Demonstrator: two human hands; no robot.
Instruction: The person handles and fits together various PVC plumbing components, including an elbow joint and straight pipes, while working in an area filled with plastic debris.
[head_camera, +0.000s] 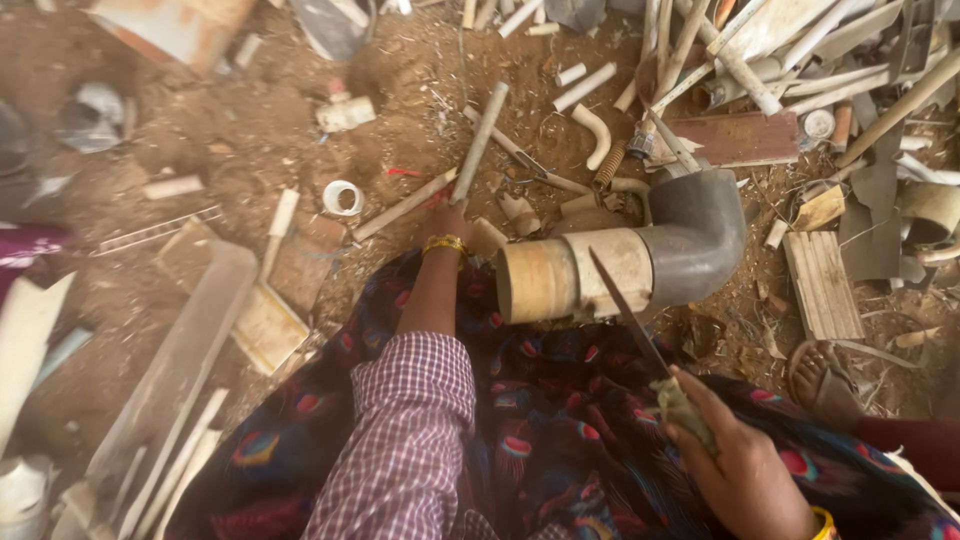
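Note:
My right hand (735, 455) grips the cloth-wrapped handle of a long knife (628, 315) whose blade slants up across a thick cream pipe (575, 277) joined to a grey elbow fitting (700, 230). The pipe lies on the dirt just past my dark patterned skirt (540, 420). My left hand (450, 220), with a yellow bangle and a checked sleeve behind it, reaches forward and closes on the lower end of a thin cream pipe piece (478, 145) that lies slanted on the ground.
Dirt ground is strewn with plastic scrap: short pipe pieces (585, 87), a white ring (343, 197), a ribbed cream panel (822, 285), long strips (180, 370) at the left, and a heap of pipes (760, 50) at the top right. A sandalled foot (822, 380) rests at the right.

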